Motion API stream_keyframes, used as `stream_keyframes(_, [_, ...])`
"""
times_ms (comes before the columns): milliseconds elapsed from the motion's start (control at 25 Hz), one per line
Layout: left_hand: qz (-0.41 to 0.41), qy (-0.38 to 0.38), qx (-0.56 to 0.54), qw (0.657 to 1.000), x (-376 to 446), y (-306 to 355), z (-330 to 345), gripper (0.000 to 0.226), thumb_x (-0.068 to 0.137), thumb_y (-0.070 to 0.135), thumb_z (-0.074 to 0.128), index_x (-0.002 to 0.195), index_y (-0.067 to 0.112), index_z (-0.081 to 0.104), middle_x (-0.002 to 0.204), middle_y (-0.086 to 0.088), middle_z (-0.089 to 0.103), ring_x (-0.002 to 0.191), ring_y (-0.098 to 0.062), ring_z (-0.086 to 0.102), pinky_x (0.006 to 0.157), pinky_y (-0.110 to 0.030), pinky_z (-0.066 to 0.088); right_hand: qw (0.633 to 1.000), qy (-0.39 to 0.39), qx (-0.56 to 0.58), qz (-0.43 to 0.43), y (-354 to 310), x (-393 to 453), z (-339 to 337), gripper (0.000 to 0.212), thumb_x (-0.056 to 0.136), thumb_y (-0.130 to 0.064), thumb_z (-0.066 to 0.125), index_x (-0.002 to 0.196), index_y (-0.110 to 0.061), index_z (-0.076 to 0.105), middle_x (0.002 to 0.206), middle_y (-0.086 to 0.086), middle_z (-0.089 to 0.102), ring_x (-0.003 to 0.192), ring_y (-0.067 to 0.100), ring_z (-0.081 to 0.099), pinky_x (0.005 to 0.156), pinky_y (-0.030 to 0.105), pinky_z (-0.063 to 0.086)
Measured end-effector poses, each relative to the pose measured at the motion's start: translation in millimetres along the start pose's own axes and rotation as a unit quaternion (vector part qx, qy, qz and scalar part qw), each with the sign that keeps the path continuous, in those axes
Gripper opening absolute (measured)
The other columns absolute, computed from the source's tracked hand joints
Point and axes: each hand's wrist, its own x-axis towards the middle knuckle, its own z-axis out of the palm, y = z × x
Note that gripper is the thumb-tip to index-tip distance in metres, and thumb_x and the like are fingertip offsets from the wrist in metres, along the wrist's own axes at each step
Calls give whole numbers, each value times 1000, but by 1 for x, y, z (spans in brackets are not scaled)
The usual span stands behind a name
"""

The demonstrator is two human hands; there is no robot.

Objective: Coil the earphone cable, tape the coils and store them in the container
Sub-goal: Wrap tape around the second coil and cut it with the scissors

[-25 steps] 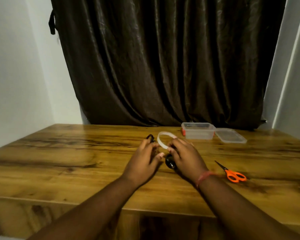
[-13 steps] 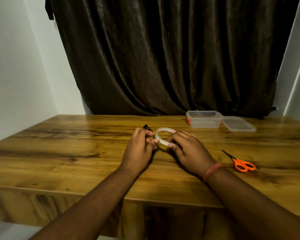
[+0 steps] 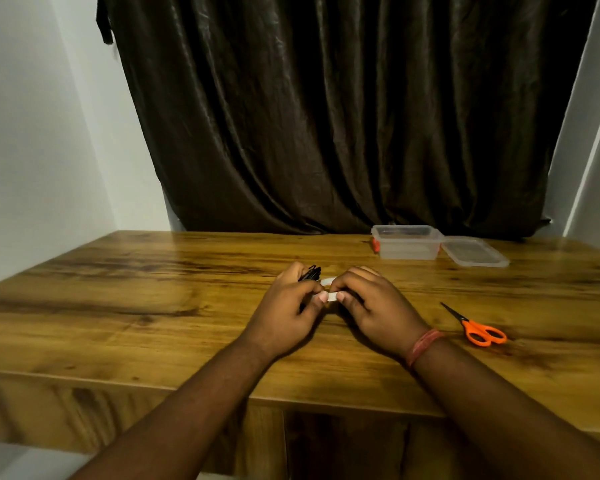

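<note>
Beside the curtain (image 3: 343,116), open container (image 3: 406,244) (contents unclear), lid (image 3: 473,252) alongside.

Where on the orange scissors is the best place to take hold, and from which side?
Probably the orange loop handles of the scissors. They lie flat on the table, handles toward the person, blades pointing away to the left. Come from the near side with the right hand, which is closer.

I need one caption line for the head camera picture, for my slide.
Both hands, left hand with the coiled earphone cable, right hand, pinch tape; open container, scissors nearby.
</note>
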Motion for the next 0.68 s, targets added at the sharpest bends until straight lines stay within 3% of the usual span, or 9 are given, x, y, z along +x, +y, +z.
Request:
stream_keyframes(200, [0,-28,-19,999,-1,6,-2,21,96,32,50,90,16,63,96,1,46,89,-13,47,76,-39,47,999,14,36,6,2,0,-1,9,96,-18,54,97,-24,61,92,-15,54,93,6,48,80,28,42])
stream_keyframes(520, [7,-40,-19,999,-3,6,-2,22,98,32,50,88,17,61,94,6,46,85,-11,48,72,-42,47,1000,-9,21,-18,2,1,1,8,97,-22,56,101,-24,62,97,-12,57,96,10,52,86,34,45])
stream_keyframes(680, [6,-40,-46,998,-2,5,-2,23,98,32,46,91,16,61,96,3,47,89,-15,50,76,-44,47,999,16,42,-11,3,1,0,9,96,-19,56,99,-25,62,93,-18,54,94,3,49,81,23,42])
